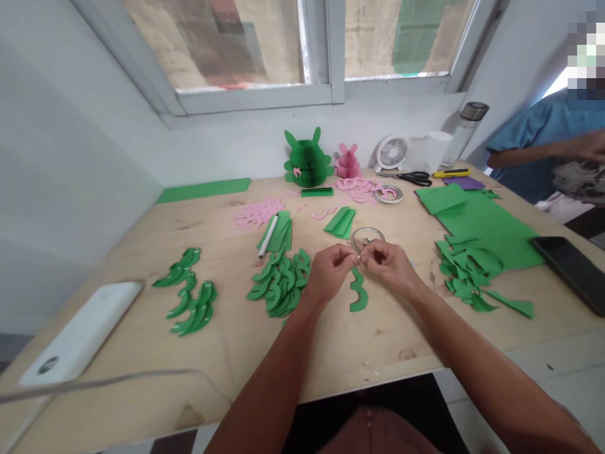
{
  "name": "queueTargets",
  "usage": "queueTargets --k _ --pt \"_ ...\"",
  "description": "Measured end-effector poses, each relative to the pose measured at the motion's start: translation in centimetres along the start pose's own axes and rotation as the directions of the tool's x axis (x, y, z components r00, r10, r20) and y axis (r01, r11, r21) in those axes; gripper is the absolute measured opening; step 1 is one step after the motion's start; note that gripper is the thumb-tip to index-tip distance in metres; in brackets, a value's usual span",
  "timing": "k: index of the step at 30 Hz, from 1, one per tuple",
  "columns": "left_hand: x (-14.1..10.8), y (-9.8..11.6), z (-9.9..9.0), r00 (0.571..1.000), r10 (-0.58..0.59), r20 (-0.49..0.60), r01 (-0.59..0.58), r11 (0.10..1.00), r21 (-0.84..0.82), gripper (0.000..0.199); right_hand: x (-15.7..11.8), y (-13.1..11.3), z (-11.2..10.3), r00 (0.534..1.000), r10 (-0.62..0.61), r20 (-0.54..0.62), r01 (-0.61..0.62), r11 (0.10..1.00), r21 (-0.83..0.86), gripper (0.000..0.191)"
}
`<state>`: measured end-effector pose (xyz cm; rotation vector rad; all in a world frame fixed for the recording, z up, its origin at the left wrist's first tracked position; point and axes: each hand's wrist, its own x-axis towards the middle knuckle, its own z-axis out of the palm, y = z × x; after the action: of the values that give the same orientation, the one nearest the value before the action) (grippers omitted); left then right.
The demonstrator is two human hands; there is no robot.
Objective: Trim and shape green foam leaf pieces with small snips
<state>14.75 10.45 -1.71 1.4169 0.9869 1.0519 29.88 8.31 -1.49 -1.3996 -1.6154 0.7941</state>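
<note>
My left hand [333, 268] and my right hand [388, 263] meet over the table, fingertips pinched together. Between them shows a small white piece [359, 258], too small to make out clearly. Just below my fingers lies a green wavy paper cutout [360, 297]. A tape roll [354, 238] lies flat behind my hands, partly hidden by the right one. Beside my left hand is a heap of green paper cutouts [281, 287]. Farther left, more green cutouts [196, 315] carry whitish strips.
Green paper scraps [467, 271], green sheets [496, 227] and a phone [571, 271] lie right. At the back stand a green paper figure [309, 164], a small fan [392, 152] and a bottle [466, 135]. A white device [85, 331] with a cable lies left. Another person's arm [534, 153] shows far right.
</note>
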Motion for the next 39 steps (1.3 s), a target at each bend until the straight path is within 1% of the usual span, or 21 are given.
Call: queueTargets --k 7,12,14,16,18,20,22,24,25,27,31,35,39 --pt "-0.1 0.1 0.1 1.0 -0.018 0.012 0.018 1.0 -0.018 0.009 0.0 -0.1 -0.1 1.0 -0.004 0.015 0.004 1.0 0.0 0.007" --pt "0.1 -0.5 0.1 1.0 -0.003 -0.008 0.003 1.0 -0.03 0.013 -0.1 0.0 -0.1 1.0 -0.002 0.019 0.001 0.999 0.048 0.007" --pt "0.2 -0.8 -0.1 0.999 0.012 -0.034 -0.011 0.999 0.032 0.018 -0.1 -0.1 -0.1 1.0 0.003 0.013 -0.004 0.998 0.067 0.007" --pt "0.3 -1.0 -0.4 0.998 0.04 -0.057 -0.028 0.982 0.189 0.019 0.0 -0.1 -0.1 1.0 0.011 0.002 -0.011 0.996 0.085 0.008" --pt "0.1 -1.0 -0.4 0.997 0.064 -0.044 -0.041 0.915 0.401 0.018 0.0 0.0 -0.1 1.0 0.015 -0.014 -0.014 0.995 0.096 0.009" --pt "-0.3 -0.6 -0.2 0.998 0.065 0.017 -0.062 0.802 0.594 0.019 0.1 0.0 -0.1 0.999 0.015 -0.039 -0.011 0.995 0.103 0.009" --pt "-0.8 -0.2 0.2 0.994 0.047 0.1 -0.106 0.67 0.735 0.026 0.1 0.1 -0.1 0.998 0.014 -0.063 -0.007 0.994 0.113 0.01" --pt "-1.3 0.3 0.8 0.986 0.044 0.16 -0.158 0.546 0.822 0.032 0.1 0.2 -0.1 0.997 0.012 -0.075 -0.003 0.993 0.122 0.012" --pt "-1.5 0.4 1.0 0.983 0.04 0.181 -0.176 0.5 0.848 0.034 0.1 0.3 -0.2 0.997 0.009 -0.077 0.0 0.993 0.122 0.013" --pt "-1.9 0.6 1.4 0.978 0.034 0.205 -0.199 0.435 0.878 0.033 0.0 0.2 -0.2 0.997 0.005 -0.078 0.004 0.993 0.117 0.014" --pt "-2.1 0.7 1.6 0.973 0.033 0.228 -0.224 0.361 0.905 0.025 0.1 0.0 -0.2 0.996 0.003 -0.085 0.004 0.996 0.084 0.014" --pt "-2.2 0.8 1.6 0.974 0.022 0.226 -0.22 0.338 0.915 0.024 0.1 -0.3 -0.2 0.996 0.012 -0.085 -0.006 0.997 0.075 0.013" --pt "-2.3 0.8 1.8 0.974 0.031 0.226 -0.224 0.322 0.92 0.027 0.1 -0.4 -0.1 0.996 0.01 -0.086 -0.003 0.997 0.08 0.013"
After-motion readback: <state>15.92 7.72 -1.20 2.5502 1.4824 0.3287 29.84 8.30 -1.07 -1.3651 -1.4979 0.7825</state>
